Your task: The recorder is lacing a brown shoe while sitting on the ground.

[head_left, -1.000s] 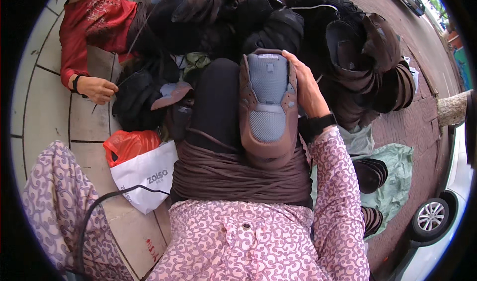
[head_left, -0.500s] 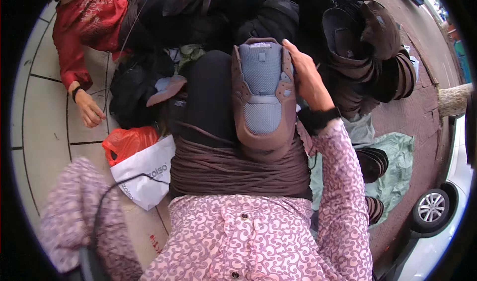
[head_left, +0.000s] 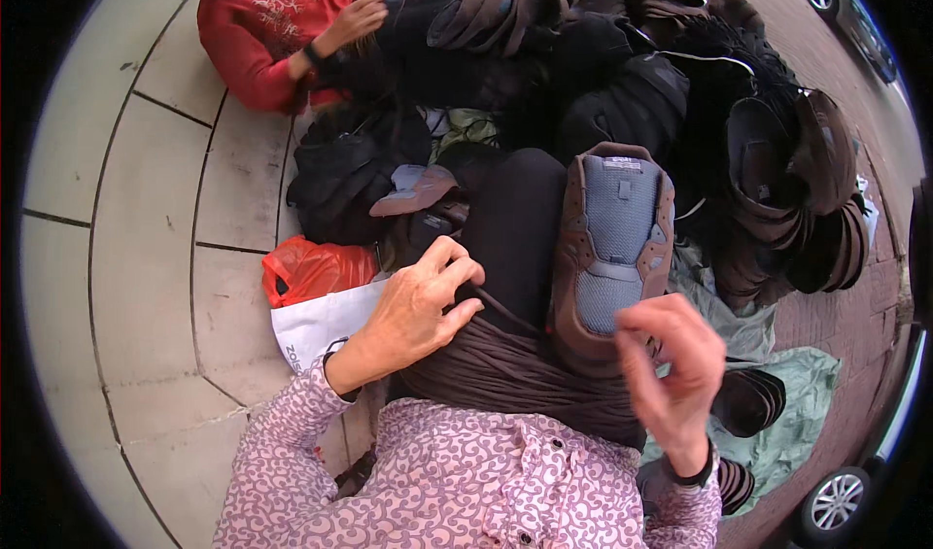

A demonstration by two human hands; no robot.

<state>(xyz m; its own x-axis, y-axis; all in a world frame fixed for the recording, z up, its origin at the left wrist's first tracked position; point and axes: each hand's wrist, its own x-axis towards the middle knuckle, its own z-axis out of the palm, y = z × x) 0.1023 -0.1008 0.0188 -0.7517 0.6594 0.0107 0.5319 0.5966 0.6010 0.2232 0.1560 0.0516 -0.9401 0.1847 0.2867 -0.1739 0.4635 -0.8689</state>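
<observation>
Got a brown-and-grey shoe upper (head_left: 612,248) lying on the thigh, toe end right by the right fingertips; can't tell about actual contact. On the right hand (head_left: 671,369), thumb and index curled close together, too blurry to make out anything pinched between. On the left hand (head_left: 418,301), fingers bent, thumb slightly apart from index, with a brown lace (head_left: 509,313) running off beside them; can't confirm a real grip.

Could easily snag that strand in the tangled lace bundle (head_left: 505,369) just below the fingers, thanks to all the crossing loops. Might also knock the upper askew by bumping its toe with the right knuckles.

Nearby: red plastic bag (head_left: 316,269) and white bag (head_left: 328,318) left of the left fingers, black pile (head_left: 627,107) well ahead, green sheet (head_left: 807,403) beyond the right fingers. In the way: mainly those loops.
</observation>
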